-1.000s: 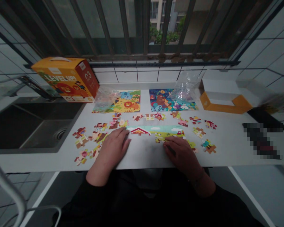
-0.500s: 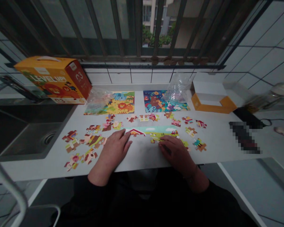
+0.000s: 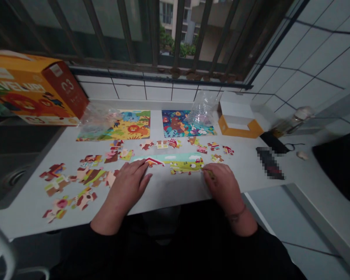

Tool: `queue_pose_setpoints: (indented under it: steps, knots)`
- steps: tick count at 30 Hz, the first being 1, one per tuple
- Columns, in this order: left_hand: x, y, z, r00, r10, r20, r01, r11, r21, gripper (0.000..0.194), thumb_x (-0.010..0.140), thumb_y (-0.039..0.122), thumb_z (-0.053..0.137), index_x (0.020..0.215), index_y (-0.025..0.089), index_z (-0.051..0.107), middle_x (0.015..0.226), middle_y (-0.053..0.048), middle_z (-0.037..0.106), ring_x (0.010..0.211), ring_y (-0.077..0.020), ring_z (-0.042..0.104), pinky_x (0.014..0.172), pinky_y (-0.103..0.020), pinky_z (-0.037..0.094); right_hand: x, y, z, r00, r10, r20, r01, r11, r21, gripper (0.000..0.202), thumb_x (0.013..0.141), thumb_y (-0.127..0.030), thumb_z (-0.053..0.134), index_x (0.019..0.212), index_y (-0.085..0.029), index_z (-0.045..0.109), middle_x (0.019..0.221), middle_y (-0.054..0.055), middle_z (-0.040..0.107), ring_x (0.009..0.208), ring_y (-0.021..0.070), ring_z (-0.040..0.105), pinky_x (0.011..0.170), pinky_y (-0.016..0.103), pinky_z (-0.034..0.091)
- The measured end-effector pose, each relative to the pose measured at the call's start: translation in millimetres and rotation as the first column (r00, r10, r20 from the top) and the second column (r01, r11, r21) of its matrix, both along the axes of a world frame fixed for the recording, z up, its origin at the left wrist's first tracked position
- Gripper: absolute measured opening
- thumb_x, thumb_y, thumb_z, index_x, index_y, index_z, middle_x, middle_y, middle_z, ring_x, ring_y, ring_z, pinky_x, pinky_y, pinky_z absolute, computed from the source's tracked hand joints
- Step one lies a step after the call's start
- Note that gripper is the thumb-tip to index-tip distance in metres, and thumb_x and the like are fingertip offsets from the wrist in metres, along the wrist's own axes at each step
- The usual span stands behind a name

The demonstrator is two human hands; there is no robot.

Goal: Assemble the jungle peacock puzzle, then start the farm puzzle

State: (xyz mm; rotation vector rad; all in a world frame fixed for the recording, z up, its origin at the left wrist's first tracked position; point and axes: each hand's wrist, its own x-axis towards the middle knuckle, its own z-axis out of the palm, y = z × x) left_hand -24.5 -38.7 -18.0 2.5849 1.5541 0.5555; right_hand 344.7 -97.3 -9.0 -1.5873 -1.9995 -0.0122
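Observation:
A partly joined puzzle strip point(image 3: 186, 162) with sky, a red roof and a green field lies flat on the white counter. My left hand point(image 3: 131, 181) rests over its left end, fingers extended, fingertips beside the red roof. At the right end of the strip, my right hand point(image 3: 221, 179) has its fingers curled round a puzzle piece point(image 3: 212, 175), of which only a small part shows. Loose puzzle pieces point(image 3: 91, 175) lie left of my left hand. More pieces point(image 3: 173, 143) form a loose row above the strip.
Behind the pieces lie a yellow lion picture point(image 3: 137, 126) and a blue animal picture point(image 3: 175, 124), each partly under clear plastic. An orange box point(image 3: 61, 93) stands at left by the dark sink point(image 3: 23, 155). An open small box point(image 3: 242, 128) and a pixelated object point(image 3: 270, 163) are at right.
The view has shifted right and tilted. My right hand has moved to the strip's right end and now has a piece in its fingers. My left hand stays by the red roof.

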Motion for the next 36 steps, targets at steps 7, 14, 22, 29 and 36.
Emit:
queue_pose_setpoints:
  steps: [7, 14, 22, 29, 36]
  knots:
    - [0, 5, -1.5, 0.999, -0.004, 0.039, 0.005, 1.000, -0.004, 0.054, 0.113, 0.048, 0.048, 0.146, 0.015, 0.074, 0.156, -0.022, 0.072, 0.143, -0.0421, 0.068, 0.125, -0.063, 0.052, 50, -23, -6.5, 0.994, -0.032, 0.107, 0.047, 0.988, -0.149, 0.042, 0.108, -0.044, 0.073, 0.142, -0.020, 0.073, 0.135, 0.017, 0.081, 0.124, 0.0387, 0.074, 0.105, 0.061, 0.060]
    - [0, 5, -2.8, 1.000, -0.005, 0.029, 0.005, 1.000, 0.018, 0.056, 0.114, 0.048, 0.046, 0.146, 0.012, 0.074, 0.154, -0.023, 0.073, 0.142, -0.0419, 0.069, 0.124, -0.062, 0.054, 49, -30, -9.3, 0.997, 0.002, 0.081, 0.014, 0.979, -0.202, 0.030, 0.109, -0.034, 0.070, 0.136, -0.022, 0.076, 0.128, 0.014, 0.084, 0.116, 0.0345, 0.078, 0.102, 0.057, 0.063]
    - [-1, 5, -3.7, 0.999, -0.006, 0.032, 0.006, 1.000, 0.002, 0.052, 0.113, 0.046, 0.048, 0.148, 0.016, 0.073, 0.156, -0.020, 0.072, 0.144, -0.0400, 0.068, 0.125, -0.060, 0.052, 36, -33, -0.7, 0.991, 0.136, 0.010, -0.131, 0.966, -0.225, 0.030, 0.112, -0.019, 0.056, 0.129, -0.025, 0.080, 0.120, 0.009, 0.087, 0.112, 0.0271, 0.082, 0.102, 0.047, 0.067]
    - [-1, 6, -3.6, 0.998, 0.005, 0.059, -0.004, 1.000, -0.001, 0.052, 0.112, 0.048, 0.049, 0.146, 0.019, 0.075, 0.156, -0.019, 0.073, 0.142, -0.0408, 0.069, 0.124, -0.062, 0.053, -4, -36, -6.2, 0.966, 0.255, -0.031, -0.257, 0.953, -0.162, 0.026, 0.108, -0.020, 0.065, 0.127, -0.029, 0.080, 0.135, 0.007, 0.084, 0.125, 0.0265, 0.080, 0.109, 0.048, 0.066]
    - [0, 5, -2.5, 0.999, -0.008, 0.049, 0.008, 1.000, -0.003, 0.050, 0.112, 0.043, 0.051, 0.147, 0.017, 0.073, 0.155, -0.021, 0.072, 0.143, -0.0409, 0.068, 0.123, -0.064, 0.054, -9, -34, -5.0, 0.951, 0.310, -0.009, -0.306, 0.933, -0.191, 0.025, 0.110, -0.016, 0.064, 0.122, -0.030, 0.081, 0.135, 0.005, 0.085, 0.121, 0.0241, 0.081, 0.103, 0.045, 0.068]
